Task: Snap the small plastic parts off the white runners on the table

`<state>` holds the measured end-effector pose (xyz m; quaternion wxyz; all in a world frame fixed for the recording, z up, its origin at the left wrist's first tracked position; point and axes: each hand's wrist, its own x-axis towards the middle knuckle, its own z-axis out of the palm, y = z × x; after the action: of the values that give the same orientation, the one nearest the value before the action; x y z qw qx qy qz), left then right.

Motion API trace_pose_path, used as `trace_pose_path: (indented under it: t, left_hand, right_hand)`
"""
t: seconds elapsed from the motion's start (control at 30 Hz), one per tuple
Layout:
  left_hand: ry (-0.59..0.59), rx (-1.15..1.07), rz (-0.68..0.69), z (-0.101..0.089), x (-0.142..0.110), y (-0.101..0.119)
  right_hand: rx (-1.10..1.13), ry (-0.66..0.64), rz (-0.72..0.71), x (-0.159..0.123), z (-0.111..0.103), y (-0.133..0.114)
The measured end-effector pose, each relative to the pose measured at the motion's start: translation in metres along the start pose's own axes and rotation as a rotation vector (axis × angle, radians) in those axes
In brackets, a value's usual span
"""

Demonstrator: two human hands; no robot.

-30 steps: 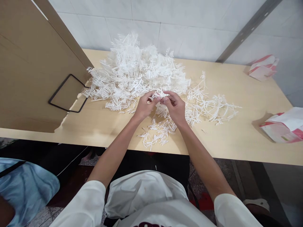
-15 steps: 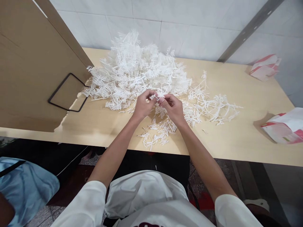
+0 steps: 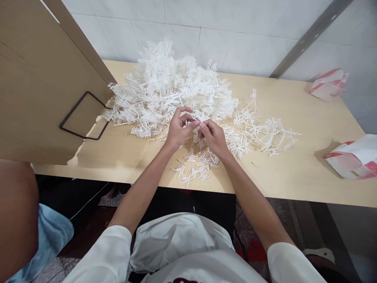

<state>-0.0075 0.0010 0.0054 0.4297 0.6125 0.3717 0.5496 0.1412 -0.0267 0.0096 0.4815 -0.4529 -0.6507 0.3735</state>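
In the head view, we see the left hand (image 3: 177,129) and right hand (image 3: 215,136) gripping a small white piece (image 3: 202,116) before the white heap (image 3: 173,84); fingers partly hide it. The frame cuts off a packet (image 3: 352,159) on the surface (image 3: 290,173).

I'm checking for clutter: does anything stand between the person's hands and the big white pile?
Nothing visible does. The left hand and right hand are at the near side of the white pile, the right one apparently pinching a small white piece. The cardboard panel stands off to the left.
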Motion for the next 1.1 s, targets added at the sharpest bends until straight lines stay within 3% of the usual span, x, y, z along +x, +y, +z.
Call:
trace_pose_path:
  t: [0.2, 0.47, 0.6, 0.73, 0.9, 1.1]
  left_hand:
    - [-0.023, 0.026, 0.0, -0.001, 0.0, 0.0]
    - [0.151, 0.166, 0.13, -0.001, -0.001, -0.003]
    - [0.157, 0.106, 0.087, -0.005, 0.003, -0.006]
    - [0.091, 0.082, 0.034, -0.004, 0.004, -0.007]
    - [0.024, 0.035, -0.029, -0.002, 0.002, -0.005]
    - [-0.054, 0.038, -0.007, 0.0, 0.0, -0.004]
  right_hand:
    - [-0.172, -0.022, -0.039, -0.001, -0.001, -0.001]
    - [-0.582, 0.052, -0.251, -0.005, 0.001, -0.003]
    - [-0.341, 0.096, -0.147, -0.006, 0.005, -0.001]
    - [-0.074, 0.167, -0.008, 0.0, -0.001, 0.004]
    - [-0.079, 0.137, 0.005, 0.005, -0.007, 0.001]
    - [-0.194, 0.059, -0.056, 0.001, -0.002, 0.002]
